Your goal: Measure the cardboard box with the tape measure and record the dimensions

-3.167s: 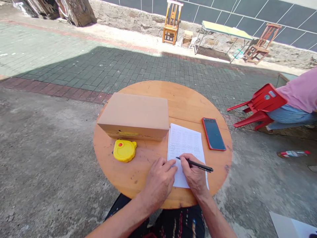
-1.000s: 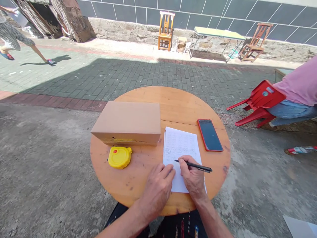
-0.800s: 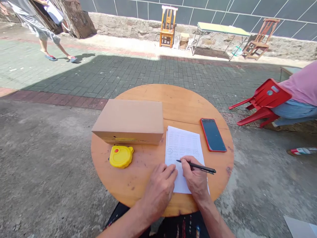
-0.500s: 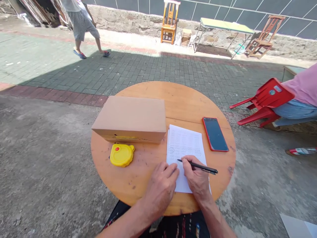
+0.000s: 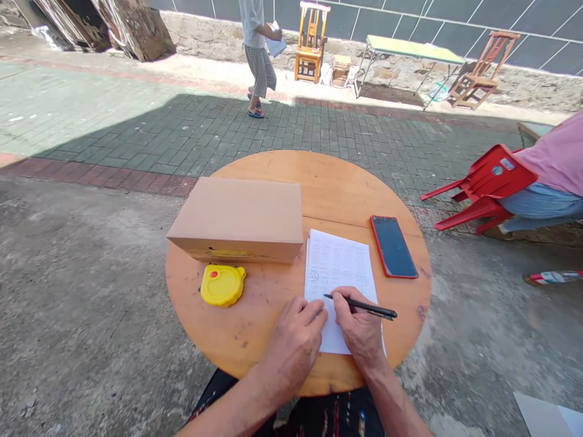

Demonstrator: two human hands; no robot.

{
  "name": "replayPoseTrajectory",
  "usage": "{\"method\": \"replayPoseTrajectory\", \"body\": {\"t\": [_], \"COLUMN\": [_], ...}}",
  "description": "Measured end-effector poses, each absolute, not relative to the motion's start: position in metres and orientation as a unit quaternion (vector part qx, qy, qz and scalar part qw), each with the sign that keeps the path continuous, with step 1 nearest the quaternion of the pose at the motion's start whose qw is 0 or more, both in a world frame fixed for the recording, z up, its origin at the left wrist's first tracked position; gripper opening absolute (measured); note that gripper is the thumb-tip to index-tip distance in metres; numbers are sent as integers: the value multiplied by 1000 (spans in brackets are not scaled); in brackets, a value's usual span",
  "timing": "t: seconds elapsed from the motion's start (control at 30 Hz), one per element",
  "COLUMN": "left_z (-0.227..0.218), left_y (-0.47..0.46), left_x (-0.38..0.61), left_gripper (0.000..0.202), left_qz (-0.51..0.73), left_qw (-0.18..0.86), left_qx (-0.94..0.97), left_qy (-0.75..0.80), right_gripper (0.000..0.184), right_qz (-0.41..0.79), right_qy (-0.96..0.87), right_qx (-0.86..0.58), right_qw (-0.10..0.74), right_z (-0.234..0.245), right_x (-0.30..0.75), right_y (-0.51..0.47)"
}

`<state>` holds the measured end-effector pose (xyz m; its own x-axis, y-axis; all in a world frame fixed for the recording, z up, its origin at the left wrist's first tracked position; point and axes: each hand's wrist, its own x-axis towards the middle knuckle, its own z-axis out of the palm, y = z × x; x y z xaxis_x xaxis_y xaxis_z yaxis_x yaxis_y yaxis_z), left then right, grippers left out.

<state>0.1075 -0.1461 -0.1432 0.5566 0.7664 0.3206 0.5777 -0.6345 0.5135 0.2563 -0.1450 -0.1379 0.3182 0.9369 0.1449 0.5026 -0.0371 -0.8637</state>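
On a round wooden table [image 5: 346, 182], my right hand [image 5: 357, 325] is closed around a black pen [image 5: 371, 308]. The pen's tip points left, at the sheets of paper [image 5: 339, 258], just below rows of handwriting; whether it touches is hard to see. My left hand [image 5: 296, 340] rests on the lower left edge of the paper, fingers loosely bent, holding nothing. Left of the paper lies a yellow tape measure [image 5: 222, 285] with a red button, in front of a closed cardboard box [image 5: 246, 209]. A phone [image 5: 394, 246] in a red case lies to the right.
A person [image 5: 257, 54] with papers in a hand walks beyond the table. At right, someone in pink [image 5: 555, 152] sits on a red plastic chair [image 5: 496, 176]. Along the wall stand a wooden chair [image 5: 310, 45], a folding table [image 5: 412, 48] and another chair [image 5: 487, 70]. A bottle [image 5: 553, 278] lies on the ground.
The walking person has moved from the left toward the middle. Both my hands and the pen are in nearly the same place; the whole view has shifted very slightly.
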Motion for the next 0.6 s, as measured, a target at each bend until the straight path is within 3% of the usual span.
{"method": "replayPoseTrajectory", "body": {"t": [0.6], "left_z": [-140], "left_y": [-145], "left_x": [107], "left_gripper": [25], "left_qz": [258], "left_qw": [186], "left_qx": [862], "left_qy": [396], "right_gripper": [19], "right_qz": [214], "right_qy": [-519], "right_qx": [-685], "right_qw": [464], "right_z": [-141], "right_x": [257], "right_y": [-146]}}
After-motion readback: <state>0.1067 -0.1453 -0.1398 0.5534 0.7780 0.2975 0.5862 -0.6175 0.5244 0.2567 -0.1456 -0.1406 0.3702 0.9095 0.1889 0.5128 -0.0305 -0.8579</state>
